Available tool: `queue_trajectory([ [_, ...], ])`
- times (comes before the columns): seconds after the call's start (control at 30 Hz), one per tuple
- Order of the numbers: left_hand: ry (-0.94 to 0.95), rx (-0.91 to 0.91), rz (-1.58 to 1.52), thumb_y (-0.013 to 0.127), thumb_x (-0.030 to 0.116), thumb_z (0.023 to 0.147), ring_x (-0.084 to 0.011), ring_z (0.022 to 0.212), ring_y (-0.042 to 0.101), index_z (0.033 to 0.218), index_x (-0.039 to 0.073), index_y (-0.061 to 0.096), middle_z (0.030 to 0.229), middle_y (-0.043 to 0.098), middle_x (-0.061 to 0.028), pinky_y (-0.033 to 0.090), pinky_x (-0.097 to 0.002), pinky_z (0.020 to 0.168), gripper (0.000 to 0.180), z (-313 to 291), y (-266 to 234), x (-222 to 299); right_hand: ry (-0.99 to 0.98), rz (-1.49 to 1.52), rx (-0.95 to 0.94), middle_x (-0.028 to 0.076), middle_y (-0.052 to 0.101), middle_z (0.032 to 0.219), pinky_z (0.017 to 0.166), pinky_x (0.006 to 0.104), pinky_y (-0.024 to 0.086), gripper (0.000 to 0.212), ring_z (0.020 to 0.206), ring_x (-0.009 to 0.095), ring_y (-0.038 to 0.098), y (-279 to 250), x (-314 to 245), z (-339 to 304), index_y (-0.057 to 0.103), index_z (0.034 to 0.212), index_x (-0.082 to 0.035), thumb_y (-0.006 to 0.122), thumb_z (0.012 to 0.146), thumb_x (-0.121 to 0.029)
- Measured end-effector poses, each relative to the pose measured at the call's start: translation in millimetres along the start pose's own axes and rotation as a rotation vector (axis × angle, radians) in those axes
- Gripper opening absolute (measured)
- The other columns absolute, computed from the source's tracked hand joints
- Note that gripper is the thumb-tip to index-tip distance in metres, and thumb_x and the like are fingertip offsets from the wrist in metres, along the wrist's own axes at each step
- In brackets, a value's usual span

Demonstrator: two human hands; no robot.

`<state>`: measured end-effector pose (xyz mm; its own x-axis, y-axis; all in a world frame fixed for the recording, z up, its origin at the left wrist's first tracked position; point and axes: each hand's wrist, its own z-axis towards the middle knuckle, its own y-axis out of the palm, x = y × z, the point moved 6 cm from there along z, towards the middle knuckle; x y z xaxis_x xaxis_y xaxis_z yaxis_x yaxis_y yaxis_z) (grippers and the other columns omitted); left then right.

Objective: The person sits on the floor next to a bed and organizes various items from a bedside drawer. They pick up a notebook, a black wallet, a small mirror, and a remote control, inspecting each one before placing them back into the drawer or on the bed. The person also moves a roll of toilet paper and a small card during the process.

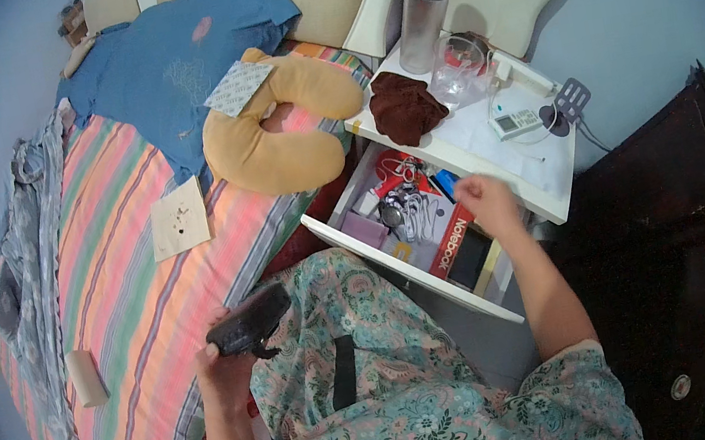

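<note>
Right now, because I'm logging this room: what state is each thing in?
White rectangular drawer, pulled open
Black oblong case, gripped by the left hand
Right hand, fingers curled, above the drawer's side
Tall frosted cylindrical bottle, upright, lid on
Dark brown cloth, crumpled
Yellow curved pillow, lying flat
White oblong remote, lying face up

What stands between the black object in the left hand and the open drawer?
On the direct line from the black object: the dress-covered lap, then the white drawer front. The right hand is off that line, farther right.
</note>
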<state>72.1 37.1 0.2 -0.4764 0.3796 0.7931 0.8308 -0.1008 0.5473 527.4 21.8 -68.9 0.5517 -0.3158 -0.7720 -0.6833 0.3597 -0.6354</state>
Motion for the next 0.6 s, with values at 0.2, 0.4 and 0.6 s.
queue_trajectory([
  [0.2,-0.103,-0.087,0.186,0.064,0.041,0.071,-0.0211,0.098,0.057,0.116,0.010,0.044,0.110,0.055,-0.0106,0.048,-0.0351,0.081,0.058,12.3,34.0,-22.8,0.213,0.327,0.139,0.008,0.067,0.072,0.063,0.0247,0.048,0.008,0.067,0.014,0.062,35.6,128.6,5.2,0.066,0.081,0.001,0.064,0.075,-0.004],
  [0.4,-0.139,-0.092,0.215,0.061,0.039,0.073,-0.0199,0.098,0.056,0.116,0.011,0.044,0.108,0.053,-0.0080,0.047,-0.0352,0.081,0.054,19.1,44.1,-38.6,0.293,0.222,0.458,0.010,0.061,0.106,0.078,0.0293,0.046,0.029,0.093,0.014,0.056,58.7,214.4,74.4,0.058,0.110,-0.002,0.059,0.082,-0.002],
  [0.6,-0.158,-0.024,0.244,0.060,0.040,0.073,-0.0215,0.095,0.057,0.115,0.009,0.044,0.109,0.052,-0.0095,0.050,-0.0356,0.077,0.054,21.0,42.8,-44.1,0.537,0.708,0.604,0.008,0.060,0.109,0.083,0.0297,0.046,0.029,0.096,0.015,0.057,63.3,187.3,73.9,0.056,0.112,-0.005,0.057,0.086,-0.016],
])
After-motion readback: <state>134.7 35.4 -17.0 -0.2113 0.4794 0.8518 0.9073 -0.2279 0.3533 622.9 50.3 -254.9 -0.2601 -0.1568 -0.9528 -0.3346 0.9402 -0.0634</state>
